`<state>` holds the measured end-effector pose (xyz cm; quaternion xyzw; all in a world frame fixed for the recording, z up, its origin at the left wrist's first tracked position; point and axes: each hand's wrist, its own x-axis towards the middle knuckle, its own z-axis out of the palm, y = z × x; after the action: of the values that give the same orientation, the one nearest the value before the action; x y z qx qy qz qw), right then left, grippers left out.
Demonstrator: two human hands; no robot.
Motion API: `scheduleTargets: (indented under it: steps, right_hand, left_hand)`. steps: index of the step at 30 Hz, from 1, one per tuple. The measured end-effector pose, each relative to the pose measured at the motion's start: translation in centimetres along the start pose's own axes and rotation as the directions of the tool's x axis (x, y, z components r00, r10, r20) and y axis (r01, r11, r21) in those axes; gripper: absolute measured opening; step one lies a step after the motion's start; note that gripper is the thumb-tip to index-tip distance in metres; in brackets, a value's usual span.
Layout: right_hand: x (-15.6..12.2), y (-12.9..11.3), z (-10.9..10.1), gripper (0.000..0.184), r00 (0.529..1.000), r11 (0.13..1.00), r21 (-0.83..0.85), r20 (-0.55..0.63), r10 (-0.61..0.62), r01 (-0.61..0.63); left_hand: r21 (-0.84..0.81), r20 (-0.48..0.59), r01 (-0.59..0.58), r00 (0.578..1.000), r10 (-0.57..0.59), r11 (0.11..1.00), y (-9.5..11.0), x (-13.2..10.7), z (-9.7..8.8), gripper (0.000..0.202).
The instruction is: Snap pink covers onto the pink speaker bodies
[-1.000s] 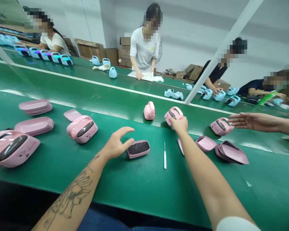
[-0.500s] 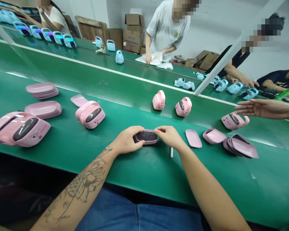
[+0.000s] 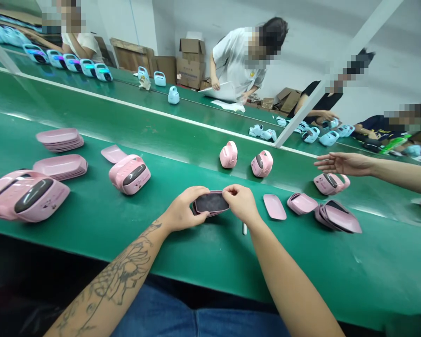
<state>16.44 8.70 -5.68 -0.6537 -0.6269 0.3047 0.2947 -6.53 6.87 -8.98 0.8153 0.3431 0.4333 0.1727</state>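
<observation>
In the middle of the green work surface, my left hand [image 3: 186, 209] is closed around the left end of a small stack of pink oval panels [image 3: 211, 203]. The top panel shows a dark inner face inside a pink rim. At its upper right corner, the thumb and fingers of my right hand [image 3: 241, 204] pinch the edge. A short white stick-like piece [image 3: 244, 229] lies just below my right hand. Beside that hand, to its right, rests a single pink panel [image 3: 275, 207]. What lies under the top panel is partly hidden by my fingers.
Stacked pink panels [image 3: 61, 167] and pink handled devices [image 3: 129, 174] are at left. More panels [image 3: 338, 216] lie at right. A co-worker's hand [image 3: 347, 164] reaches in above another pink device [image 3: 331, 184]. Beyond a white rail, people stand or sit by light-blue devices [image 3: 173, 95].
My view has shifted slightly. The top panel now shows more of its dark face, with both hands still on it. The co-worker's hand at right has moved left. Across the line, a person's white sheet has shifted.
</observation>
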Motion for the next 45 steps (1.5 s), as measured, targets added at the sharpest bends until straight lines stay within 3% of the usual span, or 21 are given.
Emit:
scheduleTargets:
  steps: [4,8,13,19,23,31,36,41,45]
  right_hand:
    - [-1.4,-0.6,-0.9,0.021,0.996,0.998,0.045,-0.085,-0.039,0.043]
    - [-2.5,-0.4,-1.3,0.027,0.993,0.996,0.043,-0.098,-0.069,0.074]
    - [-2.5,0.6,-1.2,0.027,0.991,0.995,0.017,-0.083,-0.100,0.102]
    - [-2.0,1.6,-1.0,0.024,0.988,0.996,0.027,-0.134,-0.079,0.083]
    - [-2.0,2.0,-0.7,0.023,0.986,0.995,0.040,-0.142,-0.085,0.091]
    - [-2.2,1.5,-1.5,0.022,0.963,0.988,0.096,-0.252,-0.095,0.123]
    - [-2.1,1.4,-1.6,0.023,0.955,0.973,0.224,-0.298,0.019,0.051]
    - [-2.3,1.2,-0.8,0.023,0.964,0.914,0.406,-0.247,0.097,0.012]
    - [-2.6,0.7,-0.6,0.038,0.987,0.786,0.618,-0.115,0.114,-0.019]
  left_hand:
    - [-0.016,-0.073,-0.090,0.993,0.088,0.996,0.7,-0.1,0.3,0.059]
    - [-0.034,-0.112,-0.130,0.986,0.126,0.991,1.6,0.1,0.3,0.060]
    - [-0.064,-0.058,-0.026,0.998,0.022,0.998,1.3,-0.1,0.7,0.079]
    - [-0.240,-0.005,0.134,0.990,-0.139,0.962,0.3,-0.7,1.7,0.096]
    - [-0.182,0.006,0.167,0.986,-0.168,0.969,0.2,-0.8,2.0,0.099]
    - [-0.006,-0.056,0.126,0.990,-0.126,0.992,0.0,-0.4,1.4,0.098]
    - [0.105,0.045,0.087,0.995,-0.092,0.991,0.5,0.2,0.4,0.079]
    - [0.116,0.049,0.124,0.990,-0.130,0.985,0.3,0.3,0.4,0.075]
    - [0.026,-0.045,0.171,0.984,-0.170,0.985,0.6,0.3,0.6,0.057]
